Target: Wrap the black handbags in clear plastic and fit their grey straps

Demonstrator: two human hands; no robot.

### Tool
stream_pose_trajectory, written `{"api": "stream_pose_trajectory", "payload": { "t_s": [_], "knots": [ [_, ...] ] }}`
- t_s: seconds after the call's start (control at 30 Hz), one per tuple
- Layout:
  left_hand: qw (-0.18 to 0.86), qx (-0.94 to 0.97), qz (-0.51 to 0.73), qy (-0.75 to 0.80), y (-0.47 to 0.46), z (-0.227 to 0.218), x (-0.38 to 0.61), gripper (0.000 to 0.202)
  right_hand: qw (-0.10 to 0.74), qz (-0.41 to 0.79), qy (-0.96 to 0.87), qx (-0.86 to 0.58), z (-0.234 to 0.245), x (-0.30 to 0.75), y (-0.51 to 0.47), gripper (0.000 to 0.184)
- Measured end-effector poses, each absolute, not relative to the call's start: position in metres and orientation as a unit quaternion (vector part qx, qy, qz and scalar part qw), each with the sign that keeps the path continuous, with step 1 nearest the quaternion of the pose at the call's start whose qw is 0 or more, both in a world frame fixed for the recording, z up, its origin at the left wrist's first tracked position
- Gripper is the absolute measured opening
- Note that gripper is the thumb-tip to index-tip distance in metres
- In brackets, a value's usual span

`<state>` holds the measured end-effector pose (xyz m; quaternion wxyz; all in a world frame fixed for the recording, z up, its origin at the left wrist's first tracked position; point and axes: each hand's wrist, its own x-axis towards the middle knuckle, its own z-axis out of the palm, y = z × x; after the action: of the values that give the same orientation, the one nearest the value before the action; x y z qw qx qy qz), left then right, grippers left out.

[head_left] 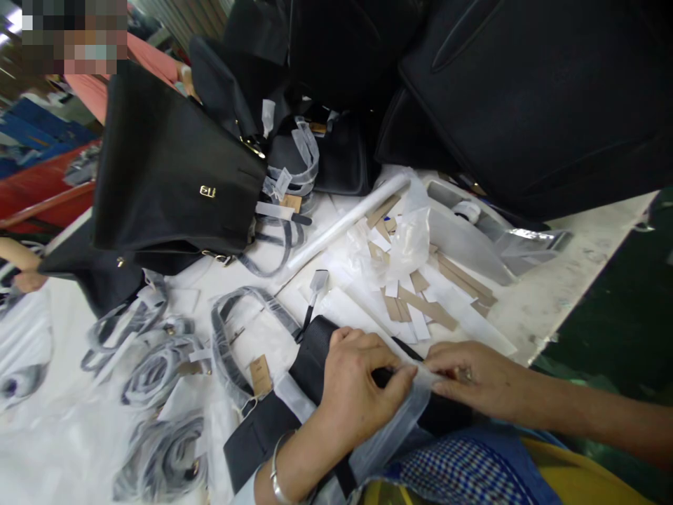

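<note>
A black leather handbag lies in front of me at the table's near edge, partly hidden by my left arm. Translucent plastic film stretches across it towards my lap. My left hand rests over the bag, thumb and fingers closed on the film's upper edge. Close by on the right, my right hand pinches the same film between thumb and fingers. The bag's handle, wrapped in film, loops out to the left beside a brown paper tag. A small black-and-white tag stands above the bag.
Several black bags, one a large handbag, crowd the back. Film-wrapped coiled straps lie at left. Cardboard strips, a long white roll and a white tray are beyond my hands. Another person's hand shows at far left.
</note>
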<state>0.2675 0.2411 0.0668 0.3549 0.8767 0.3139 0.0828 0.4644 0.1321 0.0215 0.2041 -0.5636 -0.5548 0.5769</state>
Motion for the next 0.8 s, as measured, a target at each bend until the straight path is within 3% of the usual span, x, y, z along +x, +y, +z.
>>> {"api": "stream_pose_trajectory", "payload": {
  "t_s": [0.17, 0.4, 0.53, 0.63, 0.7, 0.8],
  "knots": [
    [0.329, 0.888, 0.093, 0.307, 0.237, 0.06, 0.268, 0.021, 0.184, 0.555, -0.587, -0.559, 0.028, 0.465, 0.134, 0.033],
    [0.337, 0.884, 0.112, 0.303, 0.236, 0.062, 0.26, 0.024, 0.075, 0.551, -0.678, -0.48, 0.044, 0.486, 0.154, 0.016],
    [0.359, 0.864, 0.141, 0.323, 0.239, 0.06, 0.261, 0.025, 0.15, 0.559, -0.651, -0.491, 0.045, 0.481, 0.153, 0.018],
    [0.359, 0.859, 0.15, 0.334, 0.24, 0.056, 0.265, 0.025, 0.228, 0.622, -0.545, -0.514, 0.039, 0.471, 0.144, 0.032],
    [0.359, 0.851, 0.166, 0.347, 0.239, 0.054, 0.268, 0.029, 0.247, 0.641, -0.491, -0.535, 0.035, 0.466, 0.14, 0.039],
    [0.36, 0.841, 0.185, 0.359, 0.237, 0.052, 0.269, 0.032, 0.241, 0.628, -0.51, -0.536, 0.034, 0.466, 0.141, 0.037]
  ]
}}
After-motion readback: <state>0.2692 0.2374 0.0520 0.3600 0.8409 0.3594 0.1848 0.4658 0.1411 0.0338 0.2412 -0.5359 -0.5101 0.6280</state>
